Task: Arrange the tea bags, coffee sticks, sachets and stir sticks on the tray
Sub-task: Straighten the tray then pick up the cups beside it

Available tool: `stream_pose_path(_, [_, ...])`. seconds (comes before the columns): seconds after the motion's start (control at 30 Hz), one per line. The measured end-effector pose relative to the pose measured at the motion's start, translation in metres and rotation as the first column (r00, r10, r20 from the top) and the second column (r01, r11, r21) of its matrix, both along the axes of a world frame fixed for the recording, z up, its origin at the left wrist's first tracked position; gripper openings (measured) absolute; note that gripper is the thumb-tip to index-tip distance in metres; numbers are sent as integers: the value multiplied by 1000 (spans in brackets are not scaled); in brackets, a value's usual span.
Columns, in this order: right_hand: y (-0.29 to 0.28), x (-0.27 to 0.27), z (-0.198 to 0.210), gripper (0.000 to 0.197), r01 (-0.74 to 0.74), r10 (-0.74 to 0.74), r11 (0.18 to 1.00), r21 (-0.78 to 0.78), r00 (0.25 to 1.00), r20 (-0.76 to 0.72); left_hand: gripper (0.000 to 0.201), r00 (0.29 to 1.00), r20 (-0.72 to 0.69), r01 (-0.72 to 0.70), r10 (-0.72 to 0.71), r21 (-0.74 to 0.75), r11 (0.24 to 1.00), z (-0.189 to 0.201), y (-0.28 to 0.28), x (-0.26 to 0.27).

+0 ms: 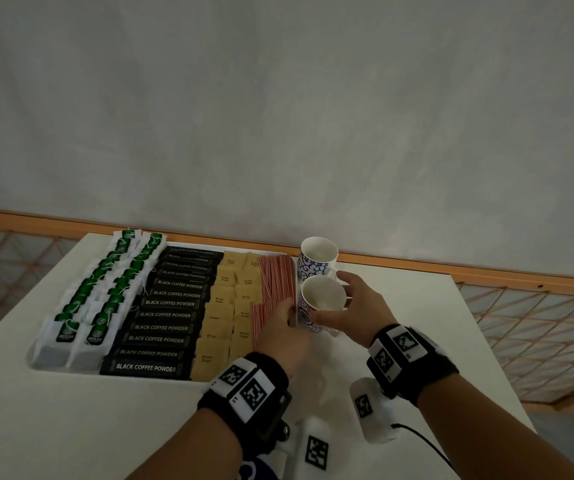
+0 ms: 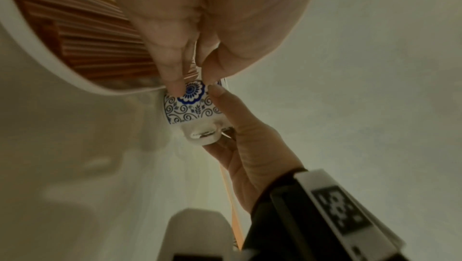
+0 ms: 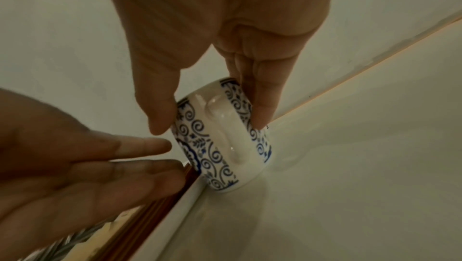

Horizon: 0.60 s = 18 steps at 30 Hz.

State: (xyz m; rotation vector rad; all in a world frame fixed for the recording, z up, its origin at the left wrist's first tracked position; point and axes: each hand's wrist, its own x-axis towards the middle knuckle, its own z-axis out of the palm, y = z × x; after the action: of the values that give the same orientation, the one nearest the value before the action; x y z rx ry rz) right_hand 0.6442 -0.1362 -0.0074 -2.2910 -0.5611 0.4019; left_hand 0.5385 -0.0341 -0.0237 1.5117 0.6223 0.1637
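Note:
A white tray (image 1: 64, 370) holds rows of green-labelled tea bags (image 1: 95, 296), black coffee sticks (image 1: 166, 315), brown sugar sachets (image 1: 225, 306) and red-striped stir sticks (image 1: 276, 275). A blue-patterned cup (image 1: 308, 323) stands on the table against the tray's right rim (image 3: 180, 206). My right hand (image 1: 334, 299) grips this cup (image 3: 220, 146), thumb on one side and fingers on the other. My left hand (image 1: 285, 317) lies over the near stir sticks (image 2: 100, 43) with straight fingers (image 2: 175, 79) whose tips touch the cup (image 2: 192, 107).
A second patterned cup (image 1: 318, 254) stands just behind the gripped one, beside the tray's far right corner. The white table (image 1: 71, 427) ends at a wooden rail (image 1: 417, 266) along a grey wall. Lattice panels lie beyond both sides.

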Motion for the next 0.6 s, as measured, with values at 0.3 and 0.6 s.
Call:
stream_pose_path(0.3, [-13,-4,-9,67,-3,2,998,57,1000,11,42,999,-19,29,-29,44,999,-1,-3,9])
stream_pose_path(0.6, [-19,-7,1,77,38,-38,999,-12,999,4,31,999,-37,28,-28,-5,1000,-2,5,-7])
